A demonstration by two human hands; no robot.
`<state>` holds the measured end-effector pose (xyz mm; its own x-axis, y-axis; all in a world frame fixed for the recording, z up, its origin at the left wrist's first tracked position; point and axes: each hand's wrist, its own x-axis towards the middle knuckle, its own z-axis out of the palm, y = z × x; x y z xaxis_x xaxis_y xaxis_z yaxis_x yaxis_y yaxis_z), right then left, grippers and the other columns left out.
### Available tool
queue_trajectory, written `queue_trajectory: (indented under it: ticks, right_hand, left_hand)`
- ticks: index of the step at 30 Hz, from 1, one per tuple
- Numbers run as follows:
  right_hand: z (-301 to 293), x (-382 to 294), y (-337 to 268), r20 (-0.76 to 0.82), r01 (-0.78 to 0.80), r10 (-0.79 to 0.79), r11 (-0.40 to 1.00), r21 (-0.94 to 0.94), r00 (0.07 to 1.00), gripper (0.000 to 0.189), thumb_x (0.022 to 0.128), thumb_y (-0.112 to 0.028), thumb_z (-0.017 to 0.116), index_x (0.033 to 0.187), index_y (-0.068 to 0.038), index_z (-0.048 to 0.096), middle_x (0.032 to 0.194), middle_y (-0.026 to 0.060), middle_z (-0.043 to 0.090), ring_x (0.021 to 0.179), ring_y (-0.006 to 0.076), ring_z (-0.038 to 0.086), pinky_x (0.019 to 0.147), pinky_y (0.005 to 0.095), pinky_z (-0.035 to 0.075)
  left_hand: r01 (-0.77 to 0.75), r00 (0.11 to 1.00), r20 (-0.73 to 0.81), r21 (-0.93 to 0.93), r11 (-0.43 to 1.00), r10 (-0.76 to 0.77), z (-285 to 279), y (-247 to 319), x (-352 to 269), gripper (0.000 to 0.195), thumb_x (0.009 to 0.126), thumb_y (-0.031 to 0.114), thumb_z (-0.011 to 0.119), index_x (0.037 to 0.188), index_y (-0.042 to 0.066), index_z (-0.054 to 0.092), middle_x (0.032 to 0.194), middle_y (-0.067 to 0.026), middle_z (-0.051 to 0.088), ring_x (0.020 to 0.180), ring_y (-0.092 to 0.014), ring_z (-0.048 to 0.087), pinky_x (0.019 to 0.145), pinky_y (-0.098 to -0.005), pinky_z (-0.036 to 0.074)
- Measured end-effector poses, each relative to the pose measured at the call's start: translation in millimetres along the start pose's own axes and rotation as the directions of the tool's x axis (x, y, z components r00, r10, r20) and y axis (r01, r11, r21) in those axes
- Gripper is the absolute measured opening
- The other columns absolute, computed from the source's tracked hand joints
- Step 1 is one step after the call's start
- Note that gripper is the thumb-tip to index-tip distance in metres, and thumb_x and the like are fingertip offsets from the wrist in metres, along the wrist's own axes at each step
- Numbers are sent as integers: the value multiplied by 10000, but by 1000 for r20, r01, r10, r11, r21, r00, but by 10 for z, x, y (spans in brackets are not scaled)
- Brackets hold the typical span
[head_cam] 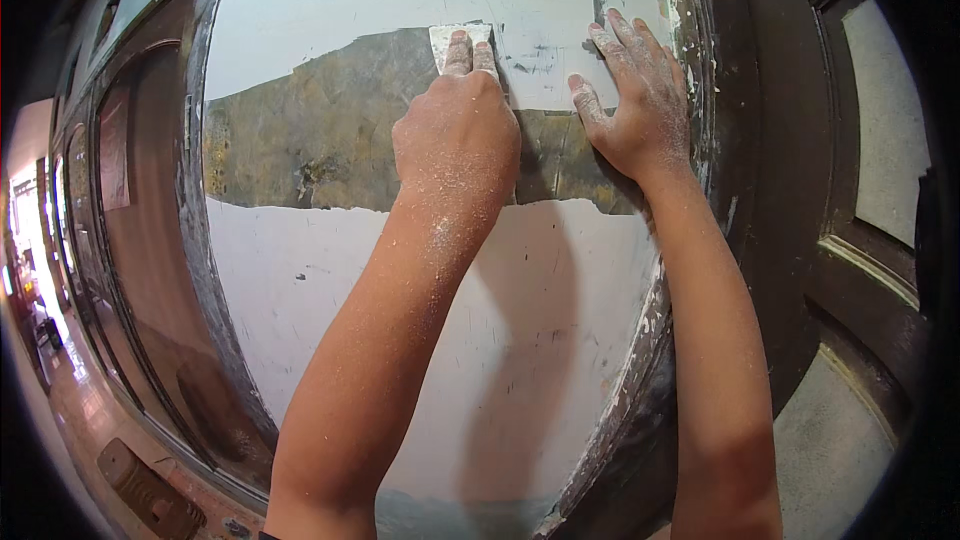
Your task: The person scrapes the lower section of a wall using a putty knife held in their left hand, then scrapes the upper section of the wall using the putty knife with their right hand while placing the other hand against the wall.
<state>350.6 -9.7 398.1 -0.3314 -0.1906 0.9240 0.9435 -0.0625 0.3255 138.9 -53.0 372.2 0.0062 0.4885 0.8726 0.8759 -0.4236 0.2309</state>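
My left hand (459,124) grips a flat scraper blade (444,45) coated in white residue, two fingertips pressed on its face. The blade lies against a wall panel at the upper edge of an exposed grey-brown band (337,120). Pale paint or filler (315,322) covers the panel above and below that band. My right hand (645,101) rests on the panel near its right edge, fingers spread and holding nothing. White dust covers both hands and my left forearm. The scraper's lower part is hidden under my left hand.
A worn frame edge (694,75) with flaking paint borders the panel on the right, beside a dark panelled door (817,240). To the left stand brown-framed panels (150,240). A brown object (150,491) lies at the lower left.
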Motion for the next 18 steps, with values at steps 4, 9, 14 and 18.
queue_trajectory:
  ticks: [4, 9, 14, 18]
  right_hand:
    - [17, -2, -10, -2, 10, -10, 1000, -13, 1000, 583, 963, -439, 629, 1470, -156, 572, 1622, 87, 452, 1523, 302, 371, 1266, 524, 225]
    - [13, -17, 18, -26, 10, -11, 1000, -29, 1000, 575, 964, -443, 631, 1462, -159, 583, 1614, 92, 466, 1521, 306, 377, 1265, 528, 229]
    - [29, -5, -7, -21, 10, -10, 1000, 12, 1000, 575, 957, -432, 645, 1461, -161, 582, 1612, 94, 466, 1526, 304, 368, 1267, 534, 225]
    - [17, -14, 10, -10, 10, -10, 1000, -5, 1000, 577, 957, -438, 642, 1463, -169, 579, 1613, 91, 464, 1528, 303, 365, 1269, 534, 223]
  left_hand:
    - [-71, 978, -198, -20, 997, 66, 141, -83, -8, 405, 908, 58, 503, 1233, 33, 743, 1278, -246, 693, 1126, -417, 699, 962, -515, 580]
    - [-49, 988, -151, -34, 998, 43, 57, -8, 18, 365, 907, 78, 528, 1193, 27, 750, 1195, -245, 722, 1090, -416, 710, 948, -513, 582]
    - [-46, 986, -160, -39, 998, 39, 100, -82, 26, 395, 884, 65, 536, 1220, 35, 742, 1401, -190, 634, 1103, -420, 707, 968, -521, 568]
    - [-7, 997, -72, -45, 999, 4, 49, -85, -36, 462, 891, 64, 511, 1311, 45, 701, 1608, -102, 464, 1141, -421, 693, 998, -514, 556]
